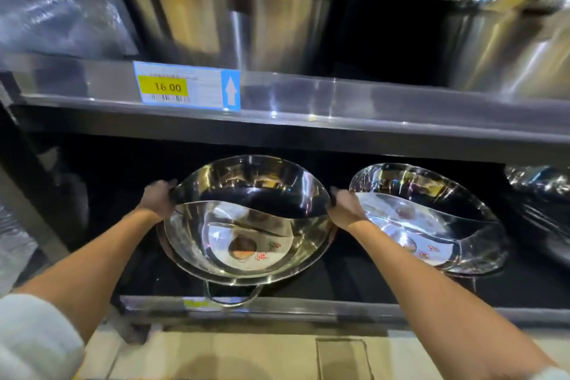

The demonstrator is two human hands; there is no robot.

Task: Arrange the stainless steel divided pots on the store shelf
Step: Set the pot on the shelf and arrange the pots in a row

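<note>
A shiny stainless steel divided pot with a curved inner wall sits on the dark lower shelf, on top of another pot whose loop handle sticks out over the shelf's front edge. My left hand grips its left rim and my right hand grips its right rim. A second divided pot stands just to the right, close to my right hand.
The upper shelf's steel edge carries a price tag reading 16.00. Tall steel stockpots stand above. More plastic-wrapped ware lies far right. A shelf post is at the left.
</note>
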